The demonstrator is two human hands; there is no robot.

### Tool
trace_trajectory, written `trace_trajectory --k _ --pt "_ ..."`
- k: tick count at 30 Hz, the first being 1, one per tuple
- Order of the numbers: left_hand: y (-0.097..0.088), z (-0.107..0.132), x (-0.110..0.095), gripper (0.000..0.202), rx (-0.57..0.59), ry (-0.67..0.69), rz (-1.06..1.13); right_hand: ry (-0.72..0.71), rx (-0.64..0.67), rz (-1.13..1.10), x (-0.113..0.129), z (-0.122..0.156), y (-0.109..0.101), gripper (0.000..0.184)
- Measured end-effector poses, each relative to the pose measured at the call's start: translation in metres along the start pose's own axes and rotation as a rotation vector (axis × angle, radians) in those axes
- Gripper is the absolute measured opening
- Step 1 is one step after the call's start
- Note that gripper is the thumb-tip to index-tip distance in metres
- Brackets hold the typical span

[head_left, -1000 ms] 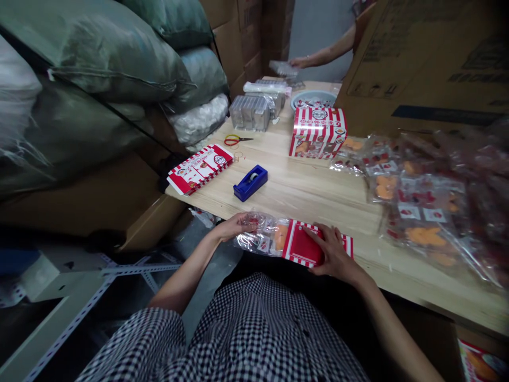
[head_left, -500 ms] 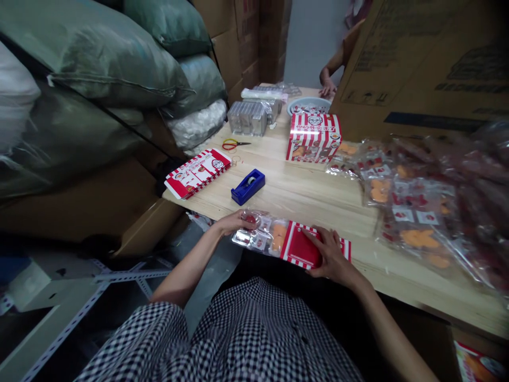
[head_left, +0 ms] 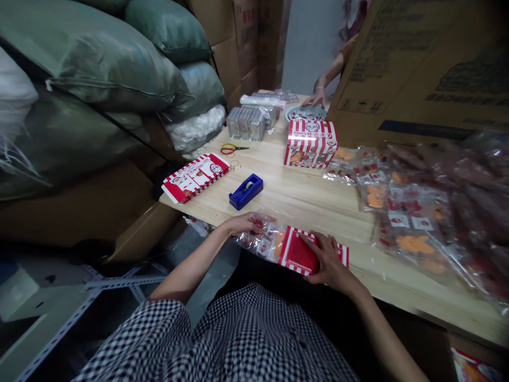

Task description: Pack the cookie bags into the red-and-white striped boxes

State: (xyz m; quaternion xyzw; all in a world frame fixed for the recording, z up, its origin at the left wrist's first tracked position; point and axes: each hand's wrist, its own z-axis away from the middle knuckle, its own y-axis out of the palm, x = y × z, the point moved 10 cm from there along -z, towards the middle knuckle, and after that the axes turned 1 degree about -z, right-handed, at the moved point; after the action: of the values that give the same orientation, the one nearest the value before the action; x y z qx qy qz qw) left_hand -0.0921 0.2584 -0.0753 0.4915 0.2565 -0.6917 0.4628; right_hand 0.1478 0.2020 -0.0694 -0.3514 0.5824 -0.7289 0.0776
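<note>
Hands (head_left: 328,261) at near table edge (head_left: 397,297)

Shirt (head_left: 246,339) is black-and-white, small checks, looks loose and creased. Left sleeve (head_left: 139,334) is short, wide, same checks. Left hand (head_left: 243,224) and right hand (head_left: 331,261) are bare, forearms (head_left: 194,265) too. Black cloth (head_left: 338,313) shows past shirt, garment type unclear.

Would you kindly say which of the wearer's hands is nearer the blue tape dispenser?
Left. The left hand, at the clear packet, is this side of the tape dispenser; the right hand, on the red carton, is farther off, rightward.
</note>
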Motion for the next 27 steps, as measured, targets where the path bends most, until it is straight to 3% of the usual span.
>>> trace_trajectory --k 3,4,7,10,13,16,19,23,27 --pt "0.008 -0.002 0.008 0.06 0.113 -0.133 0.078 -0.01 0.006 -0.008 -0.001 0.0 0.003 0.11" --pt "0.007 -0.003 0.011 0.06 0.104 -0.159 0.115 -0.008 0.002 -0.007 -0.002 0.0 0.003 0.11" --pt "0.009 -0.01 0.024 0.052 0.01 -0.185 0.167 0.005 -0.005 -0.003 -0.005 -0.001 0.003 0.109" --pt "0.026 -0.021 0.035 0.044 -0.085 -0.147 0.158 0.011 -0.011 0.0 -0.007 -0.001 0.0 0.108" --pt "0.035 -0.024 0.036 0.053 -0.223 -0.077 0.132 0.022 -0.027 -0.005 -0.008 0.0 -0.004 0.105" --pt "0.004 -0.004 0.018 0.072 -0.5 0.06 -0.021 0.052 -0.063 -0.014 -0.008 0.0 -0.009 0.102" --pt "-0.025 0.025 -0.006 0.058 -0.668 0.193 -0.324 0.071 -0.09 -0.02 -0.007 0.0 -0.012 0.1" --pt "-0.022 0.027 -0.002 0.032 -0.577 0.176 -0.419 0.084 -0.103 -0.026 -0.005 -0.002 -0.013 0.1" --pt "0.014 0.013 -0.005 0.028 -0.502 0.178 -0.449 0.087 -0.127 -0.032 0.001 -0.003 -0.014 0.103"
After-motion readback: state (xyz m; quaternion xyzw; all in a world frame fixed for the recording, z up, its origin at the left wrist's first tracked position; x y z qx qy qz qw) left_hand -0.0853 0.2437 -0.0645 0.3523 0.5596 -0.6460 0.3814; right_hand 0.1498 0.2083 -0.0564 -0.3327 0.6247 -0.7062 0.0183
